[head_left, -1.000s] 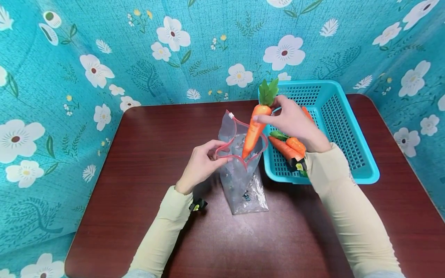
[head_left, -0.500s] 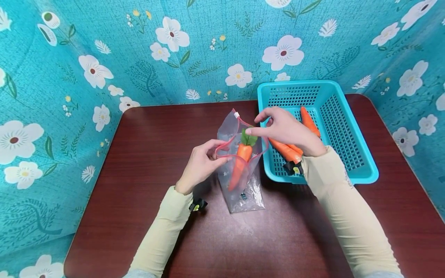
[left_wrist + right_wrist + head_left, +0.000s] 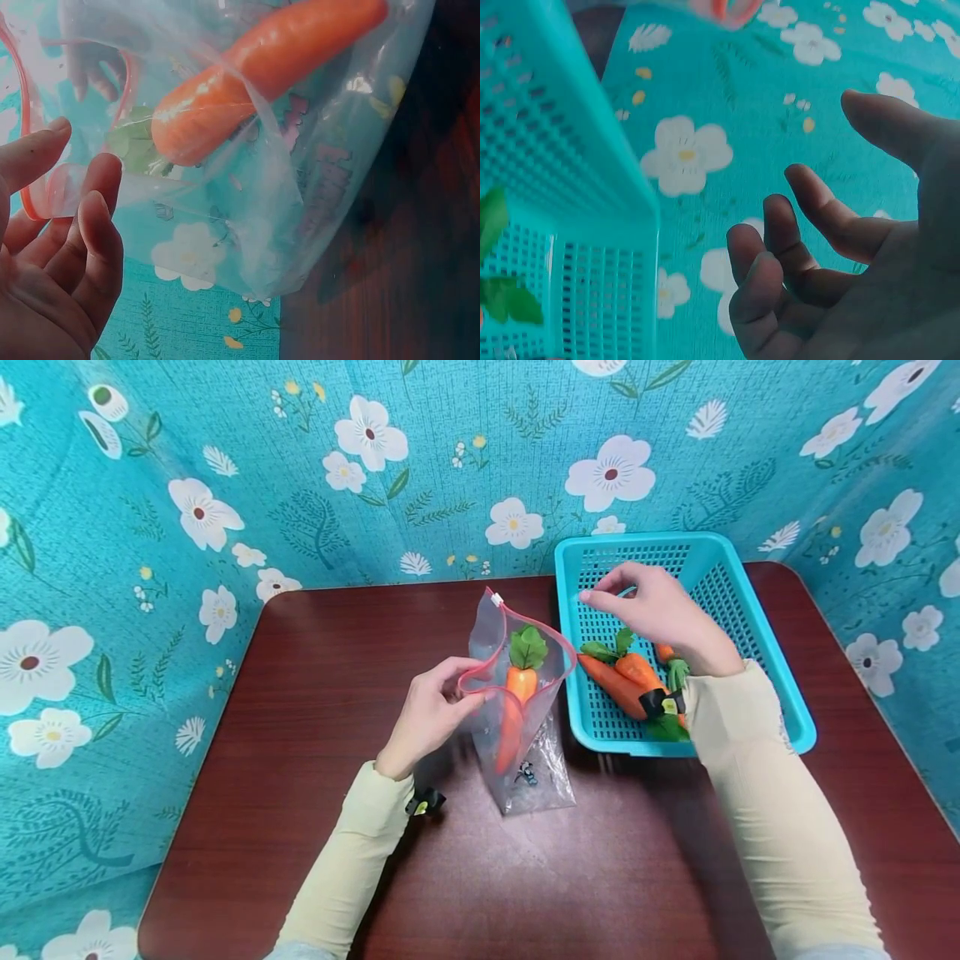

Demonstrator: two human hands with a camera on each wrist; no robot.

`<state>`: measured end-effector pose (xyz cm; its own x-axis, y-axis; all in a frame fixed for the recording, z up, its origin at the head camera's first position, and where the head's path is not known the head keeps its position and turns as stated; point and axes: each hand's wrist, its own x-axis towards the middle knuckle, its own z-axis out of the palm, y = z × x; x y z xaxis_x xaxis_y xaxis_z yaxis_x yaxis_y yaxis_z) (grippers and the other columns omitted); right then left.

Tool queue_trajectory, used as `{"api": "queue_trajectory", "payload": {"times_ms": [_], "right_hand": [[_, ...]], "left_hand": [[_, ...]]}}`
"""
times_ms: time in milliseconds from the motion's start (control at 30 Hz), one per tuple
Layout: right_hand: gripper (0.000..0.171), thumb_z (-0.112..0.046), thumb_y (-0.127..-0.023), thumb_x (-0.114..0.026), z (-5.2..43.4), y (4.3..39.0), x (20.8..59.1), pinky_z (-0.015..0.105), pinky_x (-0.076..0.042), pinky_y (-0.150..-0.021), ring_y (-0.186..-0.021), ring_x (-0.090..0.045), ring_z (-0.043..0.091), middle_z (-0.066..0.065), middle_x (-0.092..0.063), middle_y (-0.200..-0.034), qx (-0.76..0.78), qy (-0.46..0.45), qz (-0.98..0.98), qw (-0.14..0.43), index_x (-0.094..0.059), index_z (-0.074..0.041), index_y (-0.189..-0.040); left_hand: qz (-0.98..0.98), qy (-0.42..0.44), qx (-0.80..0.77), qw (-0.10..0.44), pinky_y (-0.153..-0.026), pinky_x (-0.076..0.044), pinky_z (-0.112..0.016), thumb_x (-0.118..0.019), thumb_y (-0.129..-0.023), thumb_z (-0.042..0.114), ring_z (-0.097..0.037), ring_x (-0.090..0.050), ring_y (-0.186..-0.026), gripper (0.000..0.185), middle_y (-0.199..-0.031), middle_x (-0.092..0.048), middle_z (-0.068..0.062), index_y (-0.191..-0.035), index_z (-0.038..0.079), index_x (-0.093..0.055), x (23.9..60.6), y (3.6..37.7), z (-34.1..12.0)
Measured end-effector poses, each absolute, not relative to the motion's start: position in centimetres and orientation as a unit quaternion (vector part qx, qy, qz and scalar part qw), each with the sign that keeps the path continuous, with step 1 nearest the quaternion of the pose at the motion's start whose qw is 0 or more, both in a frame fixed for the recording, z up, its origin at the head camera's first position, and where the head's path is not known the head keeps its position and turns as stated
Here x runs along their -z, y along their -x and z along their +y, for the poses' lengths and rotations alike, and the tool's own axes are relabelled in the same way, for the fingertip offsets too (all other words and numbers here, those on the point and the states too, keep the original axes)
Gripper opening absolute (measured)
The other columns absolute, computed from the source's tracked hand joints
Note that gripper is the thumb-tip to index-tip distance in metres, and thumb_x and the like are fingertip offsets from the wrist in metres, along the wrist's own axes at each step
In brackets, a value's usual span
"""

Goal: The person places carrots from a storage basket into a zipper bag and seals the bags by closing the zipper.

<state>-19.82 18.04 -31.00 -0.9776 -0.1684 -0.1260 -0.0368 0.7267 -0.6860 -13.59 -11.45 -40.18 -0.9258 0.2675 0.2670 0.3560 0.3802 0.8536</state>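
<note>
My left hand (image 3: 429, 714) pinches the red-edged mouth of a clear zip bag (image 3: 551, 768) and holds it apart. Inside the bag stands one orange carrot (image 3: 521, 685), leafy green top upward, its tip low behind the plastic. The left wrist view shows that carrot (image 3: 270, 60) through the film, with thumb and fingers at the bag's rim. My right hand (image 3: 663, 610) hovers over the turquoise basket (image 3: 780, 693), holding nothing; in the right wrist view its fingers are loosely bent and apart. Several carrots (image 3: 615, 685) with green tops lie in the basket below it, partly hidden by the wrist.
The dark wooden table (image 3: 330, 693) carries both the bag and the basket, which stand side by side. A turquoise flowered cloth (image 3: 450, 468) rises along the table's back edge and both sides. A white slider (image 3: 497, 600) sits at the bag's far corner.
The right hand lowered a carrot into the bag, let go of it and moved right, over the basket. The left hand keeps its hold on the bag's mouth.
</note>
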Motion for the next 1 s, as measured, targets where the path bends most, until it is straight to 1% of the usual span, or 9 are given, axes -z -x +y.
{"api": "queue_trajectory", "payload": {"times_ms": [167,333,400,633,733,833,1000], "right_hand": [[0.064,-0.057,-0.092,-0.052,19.8,21.1,31.3,0.043,-0.044,-0.080,-0.108,-0.047,0.031,0.018,-0.053,-0.124,0.353,0.031,0.930,0.096,-0.052,-0.001,-0.124],[0.071,-0.058,-0.093,-0.047,21.8,22.3,32.1,0.048,-0.044,-0.082,-0.109,-0.046,0.036,0.023,-0.049,-0.129,0.339,0.003,0.934,0.111,-0.047,0.002,-0.130],[0.073,-0.059,-0.093,-0.046,22.4,22.5,32.6,0.050,-0.044,-0.083,-0.110,-0.045,0.037,0.024,-0.047,-0.130,0.335,-0.006,0.934,0.122,-0.045,0.003,-0.131],[0.076,-0.057,-0.094,-0.044,23.8,22.8,34.4,0.059,-0.041,-0.090,-0.117,-0.041,0.045,0.030,-0.042,-0.135,0.300,-0.020,0.941,0.158,-0.038,0.008,-0.134],[0.077,-0.057,-0.094,-0.044,24.1,23.0,34.8,0.060,-0.040,-0.091,-0.120,-0.040,0.046,0.031,-0.040,-0.137,0.295,-0.031,0.941,0.164,-0.036,0.008,-0.136],[0.079,-0.058,-0.094,-0.044,24.4,23.2,34.9,0.060,-0.041,-0.090,-0.118,-0.039,0.046,0.032,-0.039,-0.137,0.294,-0.039,0.941,0.162,-0.033,0.008,-0.138],[0.085,-0.057,-0.094,-0.044,24.7,23.5,34.9,0.061,-0.040,-0.092,-0.119,-0.037,0.047,0.033,-0.034,-0.141,0.300,-0.051,0.939,0.159,-0.023,0.007,-0.145]], "left_hand": [[-0.822,0.192,0.535,0.034,-0.055,-0.047,-0.024,-0.078,-0.081,0.014,-0.016,-0.052,-0.061,0.038,-0.100,-0.071,-0.010,-0.117,0.015,-0.066,40.2,13.5,-11.5],[-0.809,0.205,0.550,0.034,-0.055,-0.047,-0.025,-0.077,-0.081,0.010,-0.019,-0.054,-0.062,0.039,-0.105,-0.072,-0.005,-0.118,0.015,-0.066,39.9,13.3,-11.5],[-0.806,0.210,0.552,0.033,-0.055,-0.047,-0.025,-0.076,-0.081,0.008,-0.021,-0.054,-0.063,0.039,-0.106,-0.072,-0.005,-0.118,0.015,-0.065,39.9,13.3,-11.4],[-0.807,0.212,0.550,0.021,-0.057,-0.051,-0.025,-0.074,-0.082,0.006,-0.015,-0.055,-0.062,0.038,-0.103,-0.071,-0.007,-0.118,0.014,-0.065,40.2,13.3,-11.3],[-0.808,0.210,0.550,0.021,-0.057,-0.051,-0.025,-0.074,-0.082,0.006,-0.015,-0.055,-0.061,0.037,-0.101,-0.071,-0.006,-0.118,0.014,-0.066,40.3,13.4,-11.3],[-0.809,0.209,0.549,0.021,-0.057,-0.051,-0.025,-0.074,-0.082,0.006,-0.015,-0.055,-0.060,0.037,-0.101,-0.071,-0.008,-0.118,0.014,-0.065,40.2,13.3,-11.3],[-0.809,0.208,0.549,0.023,-0.056,-0.051,-0.026,-0.075,-0.082,0.007,-0.016,-0.055,-0.059,0.038,-0.102,-0.071,-0.013,-0.118,0.013,-0.065,40.3,13.4,-11.3]]}}
